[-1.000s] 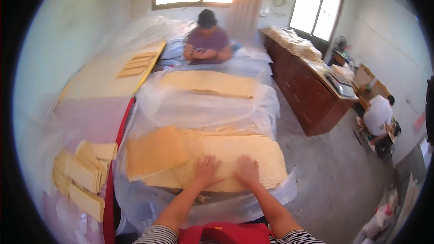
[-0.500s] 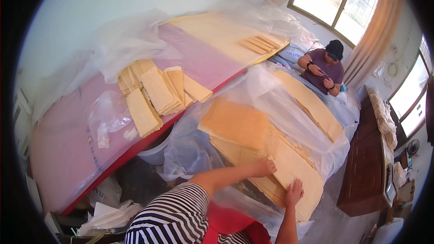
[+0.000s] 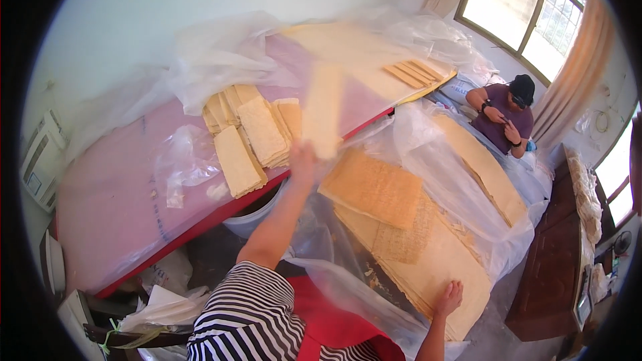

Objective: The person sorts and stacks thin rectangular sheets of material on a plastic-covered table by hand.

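My left hand, smeared by motion, holds a pale rectangular sheet raised over the left table, just right of a pile of cut sheets. My right hand is on the large stack of yellowish sheets at lower right, its fingers curled and close together; whether anything is between them I cannot make out. A darker tan sheet lies across the upper left of that stack. Beyond it, another long stack lies among translucent plastic.
The pink left table has crumpled plastic and further tan strips. Another person sits at the back right holding a small object. A white tub is under the table edge. A dark wooden cabinet stands at the right.
My view has turned left. My left hand has left the near stack and risen leftward with a pale sheet. My right hand has stayed on the stack, its fingers now more bunched.
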Action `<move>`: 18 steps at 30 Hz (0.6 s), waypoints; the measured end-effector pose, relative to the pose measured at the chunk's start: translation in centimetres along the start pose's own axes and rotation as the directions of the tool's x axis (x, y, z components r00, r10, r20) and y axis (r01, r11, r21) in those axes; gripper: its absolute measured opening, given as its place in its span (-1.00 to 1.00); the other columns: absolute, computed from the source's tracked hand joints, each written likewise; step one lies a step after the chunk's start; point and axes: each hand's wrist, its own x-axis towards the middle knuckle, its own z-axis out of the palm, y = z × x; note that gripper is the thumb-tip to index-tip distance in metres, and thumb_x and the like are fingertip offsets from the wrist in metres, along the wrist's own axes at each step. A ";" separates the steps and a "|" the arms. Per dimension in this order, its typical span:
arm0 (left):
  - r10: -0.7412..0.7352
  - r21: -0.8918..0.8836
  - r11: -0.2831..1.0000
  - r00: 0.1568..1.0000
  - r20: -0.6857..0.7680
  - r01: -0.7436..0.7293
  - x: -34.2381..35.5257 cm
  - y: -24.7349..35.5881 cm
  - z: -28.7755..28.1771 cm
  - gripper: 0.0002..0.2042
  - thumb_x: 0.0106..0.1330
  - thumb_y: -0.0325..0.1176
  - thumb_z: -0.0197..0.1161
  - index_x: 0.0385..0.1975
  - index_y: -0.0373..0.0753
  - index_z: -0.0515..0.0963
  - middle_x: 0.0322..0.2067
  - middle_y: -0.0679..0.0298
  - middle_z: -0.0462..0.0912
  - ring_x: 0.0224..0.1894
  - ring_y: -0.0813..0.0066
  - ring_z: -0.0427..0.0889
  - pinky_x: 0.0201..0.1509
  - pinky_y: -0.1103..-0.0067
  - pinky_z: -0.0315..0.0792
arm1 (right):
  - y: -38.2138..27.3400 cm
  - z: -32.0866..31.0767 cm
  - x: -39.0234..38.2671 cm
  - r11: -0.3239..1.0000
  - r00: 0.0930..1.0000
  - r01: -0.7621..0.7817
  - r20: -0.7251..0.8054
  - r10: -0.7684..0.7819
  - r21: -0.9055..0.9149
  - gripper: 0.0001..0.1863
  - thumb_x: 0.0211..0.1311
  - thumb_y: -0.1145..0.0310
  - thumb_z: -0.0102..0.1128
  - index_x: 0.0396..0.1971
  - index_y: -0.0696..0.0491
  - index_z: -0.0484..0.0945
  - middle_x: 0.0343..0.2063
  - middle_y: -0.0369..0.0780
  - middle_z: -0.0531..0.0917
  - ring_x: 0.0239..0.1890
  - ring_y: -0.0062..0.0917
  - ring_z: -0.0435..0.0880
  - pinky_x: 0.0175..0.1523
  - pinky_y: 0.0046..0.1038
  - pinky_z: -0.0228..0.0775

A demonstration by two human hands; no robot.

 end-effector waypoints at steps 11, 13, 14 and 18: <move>-0.604 -0.754 0.471 0.790 0.102 0.458 -2.0 5.7 -3.0 -0.88 0.22 -0.44 0.11 -0.28 -0.20 0.35 -0.46 0.28 0.49 -0.57 0.52 0.51 -0.61 0.69 0.40 | 0.8 0.4 -0.9 0.991 0.997 0.029 -0.065 -0.038 -0.133 -0.63 0.27 0.19 -0.07 -0.05 0.10 0.47 0.10 -0.12 0.42 0.22 -0.29 0.28 0.25 -0.26 0.02; -0.563 -0.726 0.384 0.768 0.305 0.571 -5.8 7.3 -0.7 -0.90 0.23 -0.43 0.12 -0.32 -0.22 0.36 -0.50 0.29 0.49 -0.53 0.51 0.53 -0.55 0.64 0.45 | 1.0 0.1 -1.2 0.986 0.994 0.049 -0.087 -0.064 -0.160 -0.62 0.24 0.21 -0.03 -0.03 0.10 0.46 0.11 -0.09 0.40 0.22 -0.26 0.27 0.25 -0.23 0.00; -0.542 -0.648 0.426 0.752 0.375 0.631 -8.0 7.3 0.6 -0.91 0.24 -0.42 0.12 -0.32 -0.23 0.38 -0.49 0.30 0.49 -0.51 0.51 0.53 -0.54 0.63 0.46 | 0.9 0.2 -1.2 0.985 0.995 0.026 -0.092 -0.042 -0.171 -0.62 0.24 0.21 -0.03 -0.03 0.10 0.46 0.11 -0.09 0.40 0.22 -0.26 0.27 0.25 -0.23 0.00; -0.340 -0.089 0.844 0.656 0.674 0.529 -16.2 5.2 4.2 -0.78 0.18 -0.34 0.21 -0.20 -0.20 0.43 -0.40 0.21 0.54 -0.31 0.38 0.58 -0.28 0.49 0.49 | -0.9 0.6 -1.2 0.944 0.986 0.108 -0.090 -0.142 -0.311 -0.55 0.16 0.22 0.04 0.04 0.09 0.38 0.12 -0.07 0.36 0.22 -0.21 0.24 0.25 -0.16 0.00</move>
